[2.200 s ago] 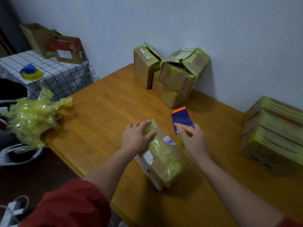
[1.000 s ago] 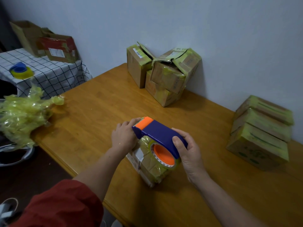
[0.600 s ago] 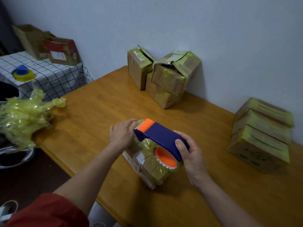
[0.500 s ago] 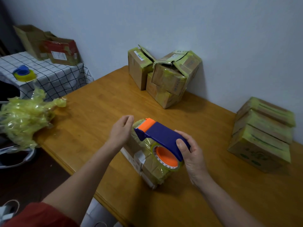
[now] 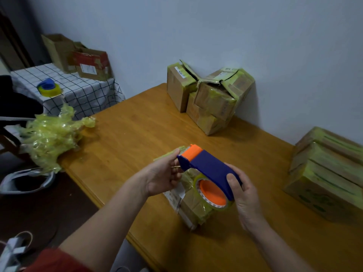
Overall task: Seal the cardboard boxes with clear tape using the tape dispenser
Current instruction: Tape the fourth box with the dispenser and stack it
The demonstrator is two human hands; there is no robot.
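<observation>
Two grips are busy with one tool. My right grip (image 5: 242,190) is clamped round the rear of the blue plastic tape dispenser with the orange nose (image 5: 208,165), thumb lying along its blue side. My left grip (image 5: 163,177) reaches palm-up to that orange cutting end, fingertips (image 5: 173,160) touching just beneath it. Whether they have pinched the loose tape end I cannot tell, because the film is too faint to see there. I judge the step in hand to be drawing out a fresh length before any of it is laid down. The small brown cardboard box (image 5: 193,205), already bound in yellowish tape, lies on the wooden desk (image 5: 137,134) near its front edge. It sits directly under the dispenser and its orange-cored roll of clear tape (image 5: 213,191), between my two wrists, and neither grip holds it. Next I would need the tape end pulled free and stuck down at the box's far end. The left grip should then drop onto the box to steady it while the right draws the dispenser back along the seam with the nose pressed low. An unsteadied box would probably slide toward the front edge.
</observation>
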